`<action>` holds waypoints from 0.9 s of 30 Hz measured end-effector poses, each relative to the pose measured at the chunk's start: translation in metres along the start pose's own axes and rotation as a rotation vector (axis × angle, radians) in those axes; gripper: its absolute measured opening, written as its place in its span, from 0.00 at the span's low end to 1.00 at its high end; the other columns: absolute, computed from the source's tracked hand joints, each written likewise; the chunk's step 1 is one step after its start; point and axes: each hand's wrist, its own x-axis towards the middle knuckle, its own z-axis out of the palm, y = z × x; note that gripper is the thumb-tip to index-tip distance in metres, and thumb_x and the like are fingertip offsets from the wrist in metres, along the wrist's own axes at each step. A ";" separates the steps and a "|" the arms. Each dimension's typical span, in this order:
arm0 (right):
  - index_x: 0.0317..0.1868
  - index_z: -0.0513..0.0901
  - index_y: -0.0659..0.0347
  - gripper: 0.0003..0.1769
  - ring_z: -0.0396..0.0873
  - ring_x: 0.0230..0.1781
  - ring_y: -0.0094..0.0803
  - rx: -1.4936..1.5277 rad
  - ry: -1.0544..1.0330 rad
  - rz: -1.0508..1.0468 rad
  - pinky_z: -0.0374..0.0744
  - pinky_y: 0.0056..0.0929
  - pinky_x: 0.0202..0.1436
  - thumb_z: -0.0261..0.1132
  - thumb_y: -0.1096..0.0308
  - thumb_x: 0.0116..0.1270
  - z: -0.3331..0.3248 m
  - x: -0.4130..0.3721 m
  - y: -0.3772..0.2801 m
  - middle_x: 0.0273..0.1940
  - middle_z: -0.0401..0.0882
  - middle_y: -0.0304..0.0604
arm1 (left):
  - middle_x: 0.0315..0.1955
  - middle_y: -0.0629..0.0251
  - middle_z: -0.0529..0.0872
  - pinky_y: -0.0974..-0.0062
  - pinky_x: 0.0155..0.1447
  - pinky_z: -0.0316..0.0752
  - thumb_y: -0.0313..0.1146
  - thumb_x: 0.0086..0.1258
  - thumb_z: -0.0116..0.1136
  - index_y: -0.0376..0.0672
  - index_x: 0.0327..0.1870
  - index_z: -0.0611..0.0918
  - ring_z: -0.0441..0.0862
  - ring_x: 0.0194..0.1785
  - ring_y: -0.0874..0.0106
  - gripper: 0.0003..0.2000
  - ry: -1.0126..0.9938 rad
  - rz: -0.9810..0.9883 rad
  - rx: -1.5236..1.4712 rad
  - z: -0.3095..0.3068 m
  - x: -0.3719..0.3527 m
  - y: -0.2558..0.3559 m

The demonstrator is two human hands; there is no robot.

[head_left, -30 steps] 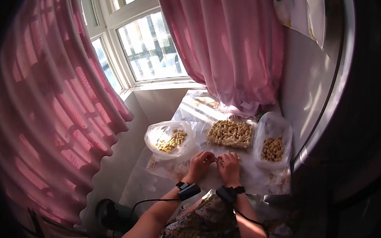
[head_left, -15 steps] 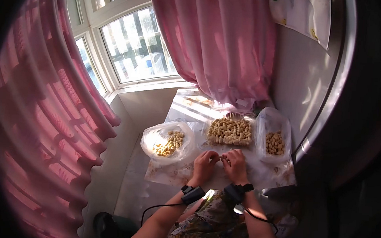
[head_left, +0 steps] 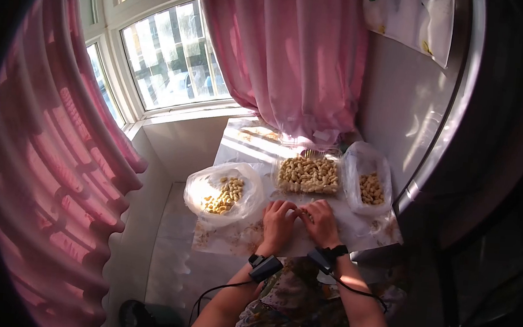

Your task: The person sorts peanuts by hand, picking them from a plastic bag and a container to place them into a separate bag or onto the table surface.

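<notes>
My left hand (head_left: 278,221) and my right hand (head_left: 319,222) meet at the fingertips over the near part of the table (head_left: 240,239). Fingers on both are curled and pressed together; whatever is between them is too small to name. Just beyond them stands a clear plastic box filled with peanuts (head_left: 307,174). To the left lies an open plastic bag (head_left: 247,206) with peanuts (head_left: 224,195) inside. Another plastic bag (head_left: 352,164), also with peanuts (head_left: 371,189) in it, sits right of the box.
A pink curtain (head_left: 288,55) hangs behind the table, and another pink curtain (head_left: 58,166) at the left. The window (head_left: 171,58) is between them. A dark object (head_left: 139,318) stands on the floor at lower left.
The view has shifted slightly, so the table and window appear a little further left. Both hands stay together, with the right fingers bent a bit more over the left fingertips.
</notes>
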 end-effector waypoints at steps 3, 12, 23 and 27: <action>0.47 0.88 0.55 0.09 0.78 0.50 0.45 0.015 -0.011 -0.003 0.77 0.44 0.56 0.71 0.63 0.70 0.000 -0.001 0.002 0.43 0.83 0.42 | 0.41 0.65 0.88 0.60 0.56 0.76 0.32 0.66 0.73 0.47 0.40 0.88 0.83 0.50 0.56 0.05 -0.002 -0.014 -0.029 -0.001 -0.001 0.000; 0.46 0.89 0.55 0.08 0.79 0.48 0.45 -0.006 0.007 0.009 0.78 0.43 0.55 0.70 0.63 0.73 0.000 0.001 -0.002 0.42 0.84 0.42 | 0.41 0.63 0.88 0.59 0.59 0.76 0.29 0.69 0.69 0.47 0.42 0.88 0.83 0.51 0.55 0.04 -0.013 -0.058 -0.058 -0.003 0.001 0.002; 0.48 0.88 0.58 0.10 0.80 0.51 0.46 0.027 -0.022 0.089 0.79 0.44 0.57 0.69 0.61 0.74 -0.003 0.002 -0.003 0.44 0.85 0.43 | 0.41 0.64 0.86 0.59 0.57 0.76 0.29 0.67 0.70 0.47 0.41 0.88 0.82 0.52 0.56 0.05 -0.025 -0.056 -0.126 0.000 0.002 -0.003; 0.47 0.87 0.58 0.10 0.80 0.51 0.47 0.057 -0.018 0.068 0.79 0.45 0.57 0.71 0.62 0.72 -0.003 0.002 0.000 0.44 0.85 0.44 | 0.41 0.63 0.87 0.59 0.56 0.77 0.28 0.65 0.72 0.46 0.41 0.88 0.83 0.51 0.56 0.06 -0.042 -0.092 -0.124 0.000 0.002 0.000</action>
